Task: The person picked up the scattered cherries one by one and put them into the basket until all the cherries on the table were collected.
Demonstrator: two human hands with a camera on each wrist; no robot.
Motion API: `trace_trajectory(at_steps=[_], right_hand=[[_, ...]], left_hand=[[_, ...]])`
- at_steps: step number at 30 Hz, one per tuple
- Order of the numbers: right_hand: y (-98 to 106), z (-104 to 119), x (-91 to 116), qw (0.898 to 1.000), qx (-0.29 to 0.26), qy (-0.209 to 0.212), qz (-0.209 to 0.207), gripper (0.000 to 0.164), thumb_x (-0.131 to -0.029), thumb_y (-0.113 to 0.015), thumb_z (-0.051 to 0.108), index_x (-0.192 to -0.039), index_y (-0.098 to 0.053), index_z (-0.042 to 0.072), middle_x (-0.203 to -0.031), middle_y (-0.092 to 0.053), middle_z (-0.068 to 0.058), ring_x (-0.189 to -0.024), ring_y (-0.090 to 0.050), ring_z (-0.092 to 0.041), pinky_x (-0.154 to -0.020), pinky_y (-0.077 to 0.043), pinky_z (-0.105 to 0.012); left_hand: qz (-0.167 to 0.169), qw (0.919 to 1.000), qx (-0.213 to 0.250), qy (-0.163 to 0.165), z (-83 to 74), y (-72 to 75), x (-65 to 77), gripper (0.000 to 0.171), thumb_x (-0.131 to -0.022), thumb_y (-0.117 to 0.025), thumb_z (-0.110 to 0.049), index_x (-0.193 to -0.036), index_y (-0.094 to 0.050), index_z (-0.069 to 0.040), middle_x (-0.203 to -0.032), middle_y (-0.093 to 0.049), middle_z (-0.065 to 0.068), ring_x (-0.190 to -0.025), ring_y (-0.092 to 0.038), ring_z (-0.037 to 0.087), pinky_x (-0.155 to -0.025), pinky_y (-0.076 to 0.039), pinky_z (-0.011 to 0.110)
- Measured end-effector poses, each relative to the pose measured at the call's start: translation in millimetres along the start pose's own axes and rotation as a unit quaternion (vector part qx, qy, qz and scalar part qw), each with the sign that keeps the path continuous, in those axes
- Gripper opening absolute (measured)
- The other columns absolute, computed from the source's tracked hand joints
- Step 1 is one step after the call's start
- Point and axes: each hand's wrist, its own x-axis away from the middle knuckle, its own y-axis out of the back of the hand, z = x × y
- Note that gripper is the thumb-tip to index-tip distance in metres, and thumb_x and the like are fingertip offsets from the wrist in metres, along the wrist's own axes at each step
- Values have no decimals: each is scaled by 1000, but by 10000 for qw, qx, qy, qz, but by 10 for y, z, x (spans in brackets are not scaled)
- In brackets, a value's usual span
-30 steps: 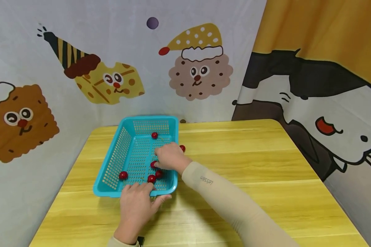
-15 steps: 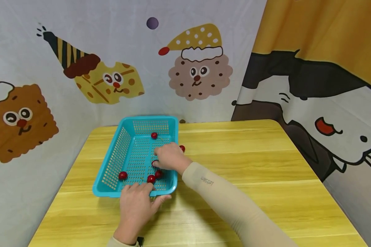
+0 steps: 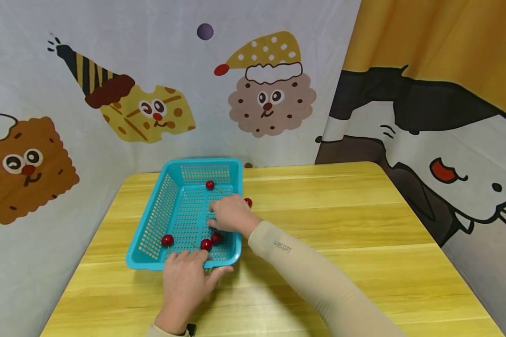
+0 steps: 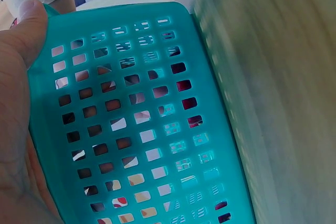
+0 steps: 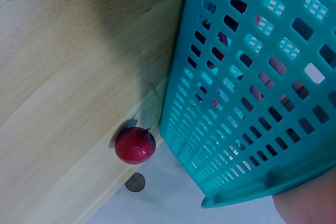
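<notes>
A turquoise plastic basket [image 3: 189, 160] with perforated walls stands on the wooden table. My left hand [image 3: 185, 276] grips its near rim, fingers over the edge and thumb along the outside; the left wrist view shows that thumb on the rim beside the holed wall. My right hand [image 3: 233, 214] reaches over the right rim into the basket, fingers curled down with the thumb toward them, around a cherry hidden beneath them. Inside lie one cherry [image 3: 210, 185] at the far end, another cherry [image 3: 167, 240] at the near left, and two side by side near my left fingers, including one cherry [image 3: 206, 244].
Outside the right wall a stemmed cherry [image 5: 135, 145] rests on the table [image 3: 341, 224], close to the basket. Behind the table hangs a white curtain [image 3: 160, 61] with cartoon prints, and a yellow section is at the right.
The cherry by my right thumb was visible a second ago, was partly covered half a second ago, and is now hidden under the hand. My left hand stays on the rim.
</notes>
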Motion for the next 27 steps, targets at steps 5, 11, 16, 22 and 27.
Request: trace_trajectory(at_steps=[5,11,16,22,27], right_hand=[[12,-1,4,9999,-126,-23,54,47,-90,-62,58,-121,-67,24,-103,-71,7,-90,-61,-14,-83,-48,-36],[11,-14,-9,9997,-206,-45,89,47,-90,-63,58,-122,-67,25,-106,-71,8,-90,-60,-14,-81,-48,-35],[-6,-28,-21,9998,-193,-17,45,46,-91,-61,58,-123,-67,25,-104,-71,8,-86,-59,-13,-79,-49,-35],[-15,-38,-25,9997,-259,-6,-13,45,-92,-59,57,-123,-66,26,-103,-71,9,-88,-59,-13,-83,-48,-36],[-12,-39,-26,9995,-290,1,-77,43,-92,-59,56,-123,-67,26,-102,-71,9,-86,-58,-12,-82,-49,-35]], left_hand=[[21,10000,16,14,-4,3,2,65,-66,-68,-76,-61,-52,-14,-50,-47,-1,-48,-41,22,-50,-31,37],[158,9998,2,101,-6,-12,13,64,-65,-70,-75,-62,-54,-14,-51,-48,0,-50,-42,22,-52,-31,37],[254,9996,-11,135,-11,-23,16,63,-66,-70,-76,-62,-54,-15,-51,-49,-1,-50,-42,21,-52,-32,37],[250,9996,0,152,-10,-20,8,65,-69,-65,-78,-63,-54,-15,-52,-49,-1,-50,-43,21,-52,-32,37],[225,9996,20,156,-7,-23,6,65,-68,-66,-78,-62,-53,-15,-51,-48,-1,-50,-43,21,-52,-32,37]])
